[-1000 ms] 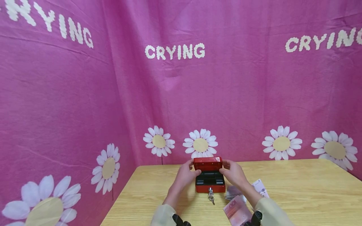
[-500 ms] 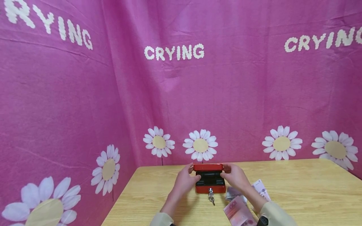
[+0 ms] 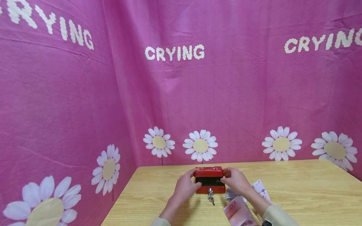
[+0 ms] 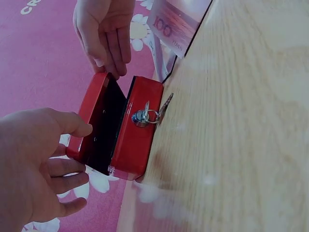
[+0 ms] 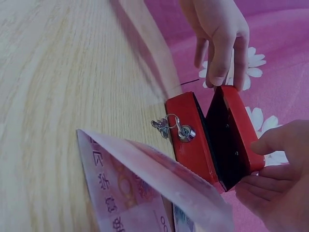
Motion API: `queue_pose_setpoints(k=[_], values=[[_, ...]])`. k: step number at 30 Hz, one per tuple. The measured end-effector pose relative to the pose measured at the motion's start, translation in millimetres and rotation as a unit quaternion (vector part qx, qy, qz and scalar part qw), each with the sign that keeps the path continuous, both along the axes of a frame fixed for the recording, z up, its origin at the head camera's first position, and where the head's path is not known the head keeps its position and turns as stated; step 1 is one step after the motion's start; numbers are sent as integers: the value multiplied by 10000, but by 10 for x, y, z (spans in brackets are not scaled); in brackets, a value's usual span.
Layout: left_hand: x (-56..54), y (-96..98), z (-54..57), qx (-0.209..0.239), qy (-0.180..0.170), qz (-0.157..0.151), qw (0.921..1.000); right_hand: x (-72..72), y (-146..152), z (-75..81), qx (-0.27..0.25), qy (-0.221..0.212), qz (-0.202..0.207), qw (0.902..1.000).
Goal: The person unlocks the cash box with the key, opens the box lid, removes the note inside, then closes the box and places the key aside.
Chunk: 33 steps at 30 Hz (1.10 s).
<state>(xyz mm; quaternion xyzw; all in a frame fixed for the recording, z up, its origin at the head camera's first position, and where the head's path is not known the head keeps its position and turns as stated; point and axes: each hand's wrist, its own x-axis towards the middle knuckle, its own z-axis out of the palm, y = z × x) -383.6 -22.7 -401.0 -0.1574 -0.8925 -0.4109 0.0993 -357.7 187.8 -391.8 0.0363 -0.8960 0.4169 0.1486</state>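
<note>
A small red cash box stands on the table with its lid partly lowered, leaving a gap that shows the black inside. My left hand holds the lid's left corner, thumb on the front edge and fingers at the side. At the right corner, my right hand holds the lid with the thumb in front and fingers beside it. Keys on a ring hang from the lock on the box's front. Whatever lies inside the box is too dark to tell.
Pink 100 banknotes lie on the wooden table, right of the box and partly under my right forearm. Another note sticks out beyond that arm. Behind the table hangs a pink curtain with daisies.
The lid has swung forward and down from nearly upright, so its handle on top now shows. Both hands have moved down with it. Box, keys and banknotes have stayed in place.
</note>
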Motion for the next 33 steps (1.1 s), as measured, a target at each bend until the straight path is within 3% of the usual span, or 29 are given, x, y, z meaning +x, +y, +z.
queue_pose_setpoints(k=[11, 26, 33], values=[[38, -31, -74, -77, -156, -7, 9998, 60, 15, -27, -18, -183, 161, 9997], [41, -66, -197, -320, 112, 14, 9994, 64, 7, -95, -179, -310, 266, 9990], [33, -53, -223, -691, 376, 65, 9969, 77, 28, -92, -63, -388, 319, 9987]])
